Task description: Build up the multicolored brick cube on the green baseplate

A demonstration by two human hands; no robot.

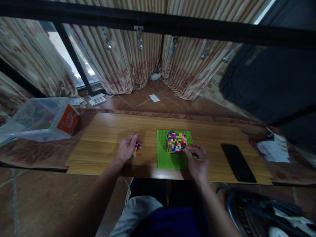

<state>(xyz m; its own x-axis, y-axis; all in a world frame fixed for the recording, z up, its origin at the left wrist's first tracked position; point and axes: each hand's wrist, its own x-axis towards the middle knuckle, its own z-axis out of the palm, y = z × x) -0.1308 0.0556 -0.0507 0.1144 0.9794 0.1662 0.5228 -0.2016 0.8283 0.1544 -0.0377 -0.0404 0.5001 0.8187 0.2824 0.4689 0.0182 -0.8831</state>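
A block of small multicoloured toy bricks (177, 142) stands on a green studded baseplate (164, 161). At the block's right front corner are the thumb and fingertips of my right hand (199, 162), drawn together. Whether a single brick is between them is too small to tell. My left hand (126, 147) is to the left of the baseplate, beside a little heap of loose toy bricks (137, 150) on the wooden board. Its thumb and forefinger are pinched together over the heap's edge, and anything in the pinch is hidden.
The wooden board (98, 141) lies across a table. A black phone (239, 163) rests at its right, with white papers (274, 149) beyond. A clear plastic bin (44, 118) with an orange label stands at the left. A dark metal bar (153, 21) crosses above.
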